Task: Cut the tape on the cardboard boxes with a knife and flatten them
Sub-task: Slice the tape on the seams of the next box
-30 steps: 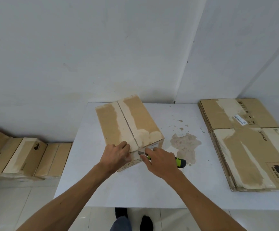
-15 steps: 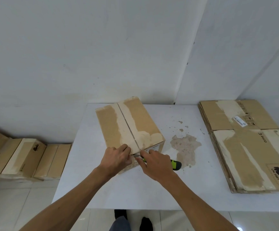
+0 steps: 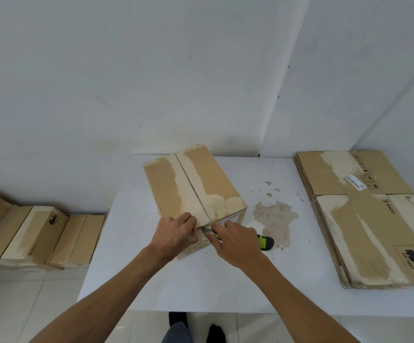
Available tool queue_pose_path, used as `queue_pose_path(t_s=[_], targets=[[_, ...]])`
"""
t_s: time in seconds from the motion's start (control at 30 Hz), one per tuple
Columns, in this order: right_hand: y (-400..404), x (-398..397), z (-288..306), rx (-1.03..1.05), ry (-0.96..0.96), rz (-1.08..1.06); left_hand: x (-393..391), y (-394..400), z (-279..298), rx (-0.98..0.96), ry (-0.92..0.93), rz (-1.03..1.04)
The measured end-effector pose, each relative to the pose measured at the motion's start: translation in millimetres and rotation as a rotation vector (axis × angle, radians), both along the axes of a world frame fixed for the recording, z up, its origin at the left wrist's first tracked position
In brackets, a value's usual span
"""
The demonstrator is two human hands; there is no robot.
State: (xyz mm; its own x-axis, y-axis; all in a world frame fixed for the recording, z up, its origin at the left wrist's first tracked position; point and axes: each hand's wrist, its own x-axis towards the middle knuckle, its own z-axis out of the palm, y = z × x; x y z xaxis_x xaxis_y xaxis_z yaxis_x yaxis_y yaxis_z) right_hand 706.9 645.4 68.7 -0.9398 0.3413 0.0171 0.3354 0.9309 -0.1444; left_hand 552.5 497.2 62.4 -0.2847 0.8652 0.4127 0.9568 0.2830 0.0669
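Observation:
A closed brown cardboard box (image 3: 196, 184) with a centre seam and pale torn-tape patches stands on the white table (image 3: 201, 288). My left hand (image 3: 176, 233) grips the box's near top edge, left of the seam. My right hand (image 3: 235, 241) holds a utility knife (image 3: 265, 241) with a green and black handle. Its metal blade tip shows between my two hands, at the box's near face just below the seam. Most of the handle is hidden in my fist.
A stack of flattened cardboard boxes (image 3: 364, 214) lies on the table's right side. A patch of worn, peeled surface (image 3: 275, 216) marks the table right of the box. Several closed boxes (image 3: 40, 236) sit in a row on the floor at the left. White walls stand behind.
My right hand and the knife have slid left along the box's near face toward my left hand. The left hand keeps its grip on the top edge.

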Motion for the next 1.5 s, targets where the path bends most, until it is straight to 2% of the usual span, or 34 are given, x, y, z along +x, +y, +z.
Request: queue_pose_path(t_s=[0.13,0.27,0.33,0.43,0.47,0.53,0.6,0.7,0.83,1.07,1.33,1.5], targets=[[1.5,-4.0,0.1,0.001,-0.053,-0.113,3.1,-3.6,-4.6,-0.032,0.020,-0.012],[6.1,0.0,3.6,-0.064,-0.124,-0.133,3.0,-13.6,-10.2,-0.042,0.024,-0.020],[12.5,-0.4,9.6,-0.223,-0.215,-0.120,2.6,-19.2,-10.5,-0.037,0.027,-0.028],[26.2,-6.3,26.0,-0.630,-0.308,-0.155,-0.6,-31.2,-3.5,-0.056,0.020,-0.080],[30.8,-9.7,30.8,-0.645,-0.297,-0.162,-2.2,-34.3,0.6,-0.071,-0.011,-0.077],[37.7,-20.4,38.7,-0.540,-0.264,-0.164,-6.4,-35.5,7.8,-0.108,-0.122,0.029],[41.1,-35.6,42.7,-0.440,-0.221,-0.166,-14.4,-28.0,10.4,-0.163,-0.258,0.220],[41.6,-59.1,42.4,-0.316,-0.235,-0.177,-28.5,-7.0,15.7,-0.335,-0.496,0.478],[43.2,-82.2,38.4,-0.193,-0.243,-0.226,-46.1,22.2,23.4,-0.403,-0.737,0.665],[54.0,-115.2,52.7,-0.100,-0.269,-0.272,-92.4,52.3,19.4,-0.435,-0.860,0.752],[75.8,-128.1,32.6,-0.347,-0.353,-0.383,-136.6,74.4,20.4,-0.551,-0.934,0.734],[84.6,-137.3,40.4,-0.284,-0.474,-0.310,-157.4,86.9,26.0,-0.611,-0.926,0.738]])
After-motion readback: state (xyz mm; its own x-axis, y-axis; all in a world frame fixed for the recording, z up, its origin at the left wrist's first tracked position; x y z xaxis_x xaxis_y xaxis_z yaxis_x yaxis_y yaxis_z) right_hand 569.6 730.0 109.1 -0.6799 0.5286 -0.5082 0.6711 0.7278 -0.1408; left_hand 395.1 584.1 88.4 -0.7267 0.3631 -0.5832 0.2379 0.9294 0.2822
